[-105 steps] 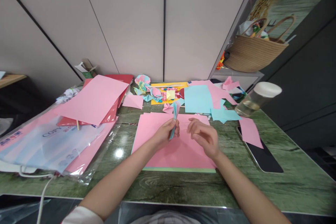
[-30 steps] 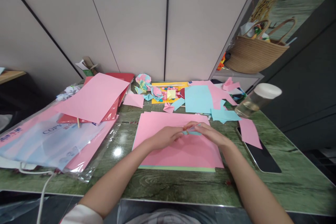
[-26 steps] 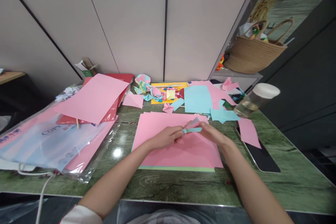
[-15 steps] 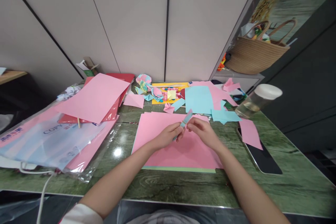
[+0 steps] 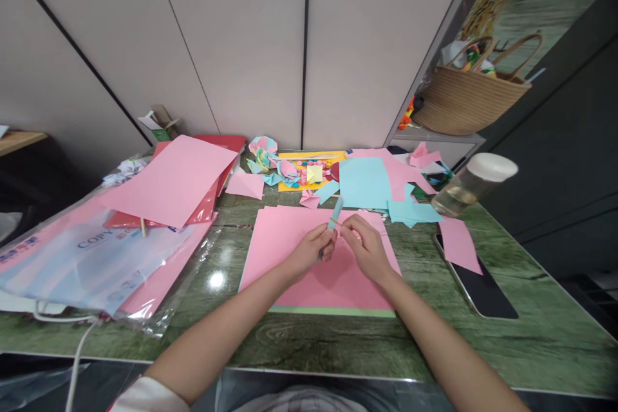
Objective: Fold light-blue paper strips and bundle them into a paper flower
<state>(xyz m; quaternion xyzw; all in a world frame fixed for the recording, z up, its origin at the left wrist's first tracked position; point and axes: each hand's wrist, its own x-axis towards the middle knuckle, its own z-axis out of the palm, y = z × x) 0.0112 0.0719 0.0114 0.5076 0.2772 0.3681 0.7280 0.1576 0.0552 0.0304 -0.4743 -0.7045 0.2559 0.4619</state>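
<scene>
Upright in my left hand [image 5: 309, 250] is a narrow folded strip of light blue paper [image 5: 337, 208], its top end poking out above the closed fingers. My right hand [image 5: 365, 246] pinches a thin yellowish band [image 5: 338, 223], apparently a rubber band, which runs across to the blue strip. Whether the band loops fully round the strip is hidden by the fingers. Both hands are just above a stack of pink paper [image 5: 309, 290], with a green sheet showing at its near edge.
Blue sheets [image 5: 364, 181], folded paper pieces [image 5: 287, 171] and a yellow sheet with small beads lie behind. Left are a plastic paper pack [image 5: 96, 257] and red folders. To the right stand a bottle [image 5: 470, 187] and a phone [image 5: 483, 286] partly under pink paper.
The blue strip has turned more upright in my left hand. My right hand has shifted slightly, and the yellowish band now shows stretched between its fingertips and the strip.
</scene>
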